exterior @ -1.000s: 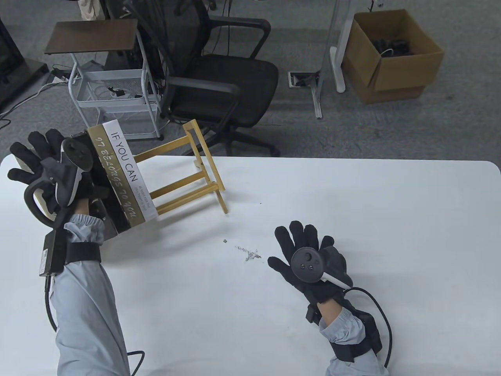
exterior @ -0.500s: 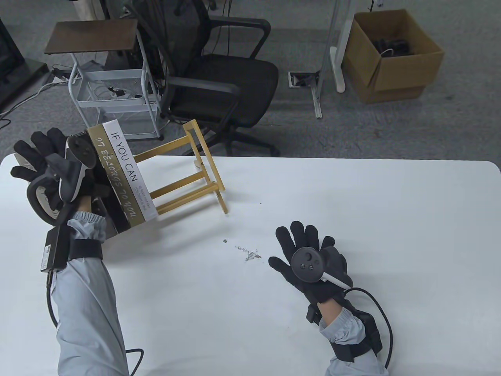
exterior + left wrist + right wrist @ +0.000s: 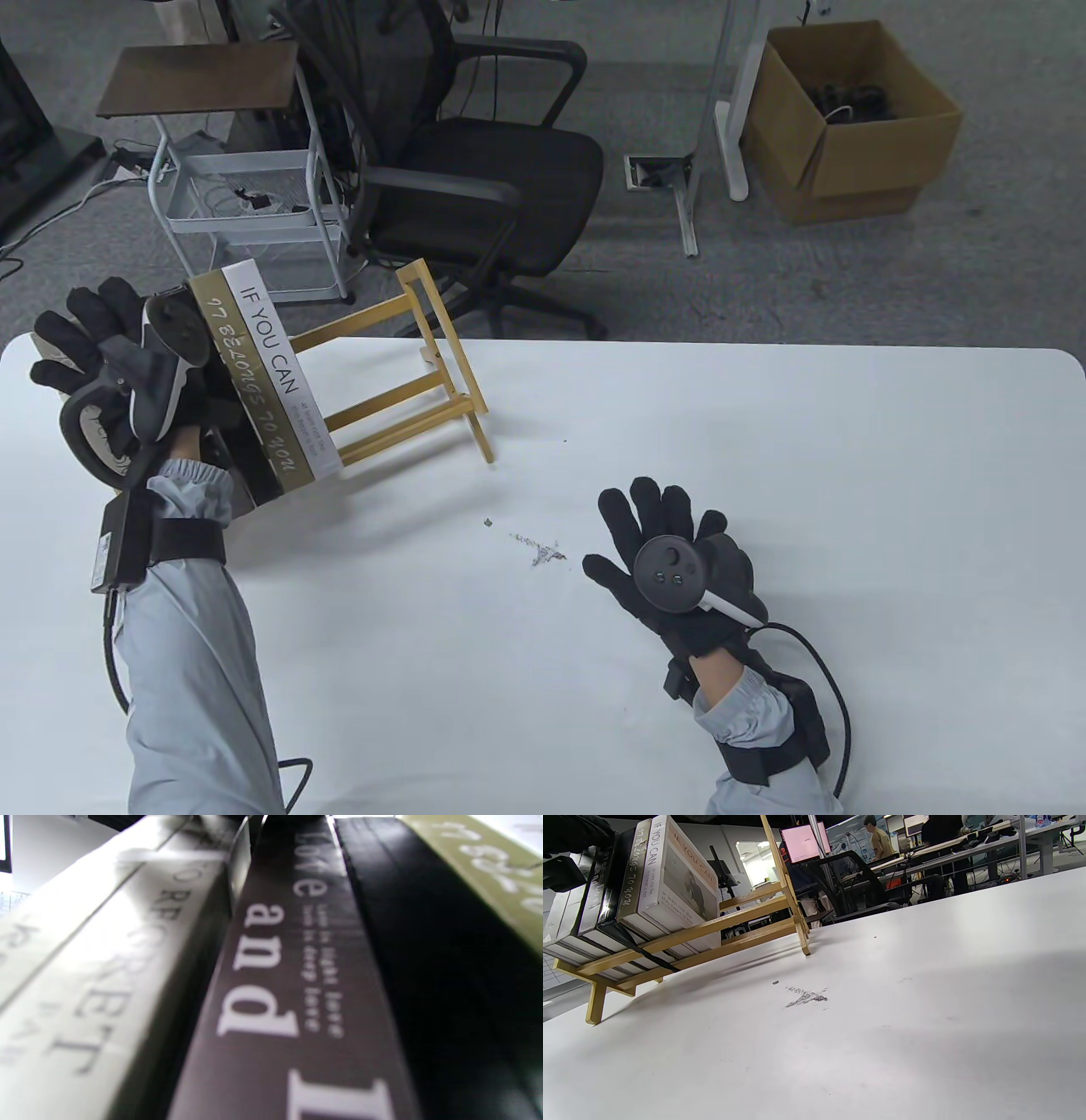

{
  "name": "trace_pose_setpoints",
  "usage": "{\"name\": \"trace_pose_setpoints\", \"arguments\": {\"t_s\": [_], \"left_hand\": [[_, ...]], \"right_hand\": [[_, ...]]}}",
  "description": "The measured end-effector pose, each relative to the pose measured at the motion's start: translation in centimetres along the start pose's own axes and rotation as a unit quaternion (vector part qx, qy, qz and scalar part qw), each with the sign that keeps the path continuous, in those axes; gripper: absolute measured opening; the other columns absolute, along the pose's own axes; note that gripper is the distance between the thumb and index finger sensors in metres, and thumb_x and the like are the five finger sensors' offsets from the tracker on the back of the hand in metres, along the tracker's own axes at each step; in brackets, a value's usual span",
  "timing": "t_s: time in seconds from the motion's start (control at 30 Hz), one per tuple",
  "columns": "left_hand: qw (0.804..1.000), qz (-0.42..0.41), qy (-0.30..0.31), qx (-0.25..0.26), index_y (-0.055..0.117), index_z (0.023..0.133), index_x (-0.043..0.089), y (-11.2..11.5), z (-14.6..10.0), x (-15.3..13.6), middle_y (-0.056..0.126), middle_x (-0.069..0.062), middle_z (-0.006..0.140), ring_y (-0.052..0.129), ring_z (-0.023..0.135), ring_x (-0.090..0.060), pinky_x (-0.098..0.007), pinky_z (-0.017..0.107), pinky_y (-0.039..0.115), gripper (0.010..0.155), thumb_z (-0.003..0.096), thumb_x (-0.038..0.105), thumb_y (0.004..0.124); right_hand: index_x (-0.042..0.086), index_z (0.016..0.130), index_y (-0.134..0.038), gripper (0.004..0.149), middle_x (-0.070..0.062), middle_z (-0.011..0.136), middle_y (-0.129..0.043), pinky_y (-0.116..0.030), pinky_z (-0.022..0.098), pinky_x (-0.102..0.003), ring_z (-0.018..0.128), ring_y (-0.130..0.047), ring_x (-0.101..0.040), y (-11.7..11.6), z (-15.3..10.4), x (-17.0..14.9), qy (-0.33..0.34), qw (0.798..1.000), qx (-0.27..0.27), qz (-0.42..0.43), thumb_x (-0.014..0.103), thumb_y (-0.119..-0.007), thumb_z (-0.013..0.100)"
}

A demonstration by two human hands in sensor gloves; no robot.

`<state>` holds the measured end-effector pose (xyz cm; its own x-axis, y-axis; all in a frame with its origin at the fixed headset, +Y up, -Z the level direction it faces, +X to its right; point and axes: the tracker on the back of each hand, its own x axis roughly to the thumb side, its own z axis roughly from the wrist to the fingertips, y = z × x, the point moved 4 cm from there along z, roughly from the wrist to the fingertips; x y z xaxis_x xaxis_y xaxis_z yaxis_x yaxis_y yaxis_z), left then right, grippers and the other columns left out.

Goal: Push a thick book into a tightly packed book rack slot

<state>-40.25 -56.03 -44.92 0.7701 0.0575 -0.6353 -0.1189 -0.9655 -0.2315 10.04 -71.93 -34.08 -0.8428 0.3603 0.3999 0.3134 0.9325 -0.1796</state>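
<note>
A wooden book rack (image 3: 441,348) stands on the white table (image 3: 848,509) at the far left. Several books are packed at its left end, with the white "IF YOU CAN" book (image 3: 276,365) outermost and a gold-spined book (image 3: 246,386) beside it. My left hand (image 3: 81,335) rests with spread fingers on top of the darker books at the left. The left wrist view shows their spines close up: a white one (image 3: 85,984), a dark "love and" one (image 3: 288,984) and a black one (image 3: 445,963). My right hand (image 3: 657,526) lies flat and empty on the table.
The right part of the rack holds no books; its slats show in the right wrist view (image 3: 746,925). A pencil-like smudge (image 3: 539,550) marks the table middle. An office chair (image 3: 475,170) and a white cart (image 3: 246,195) stand behind the table's far edge.
My left hand has shifted slightly to the right, closer over the books. The books, the rack and my right hand have not visibly moved.
</note>
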Motion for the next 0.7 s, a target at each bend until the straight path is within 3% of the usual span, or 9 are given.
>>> {"name": "trace_pose_setpoints", "arguments": {"t_s": [0.23, 0.7], "left_hand": [[1.000, -0.012, 0.016, 0.017, 0.030, 0.124, 0.022, -1.3, -1.2, 0.7, 0.032, -0.016, 0.128, 0.032, 0.116, -0.049, -0.066, 0.083, 0.036, 0.057, 0.0735, 0.035, 0.053], [0.997, -0.029, 0.071, 0.024, 0.027, 0.125, 0.019, -4.6, -5.5, 2.9, 0.036, -0.021, 0.127, 0.040, 0.113, -0.057, -0.072, 0.080, 0.042, 0.066, 0.0724, 0.051, 0.052]], "right_hand": [[0.006, 0.122, -0.019, 0.078, -0.039, 0.120, -0.007, -0.006, 0.052, -0.086, 0.100, -0.009, -0.072, 0.0, -0.1, -0.1, -0.002, 1.000, 0.001, 0.003, 0.050, -0.051, 0.067], [0.005, 0.122, -0.019, 0.078, -0.039, 0.120, -0.007, -0.005, 0.052, -0.086, 0.100, -0.010, -0.072, 0.0, -0.1, 0.0, 0.001, 1.000, 0.000, 0.002, 0.050, -0.051, 0.067]]}}
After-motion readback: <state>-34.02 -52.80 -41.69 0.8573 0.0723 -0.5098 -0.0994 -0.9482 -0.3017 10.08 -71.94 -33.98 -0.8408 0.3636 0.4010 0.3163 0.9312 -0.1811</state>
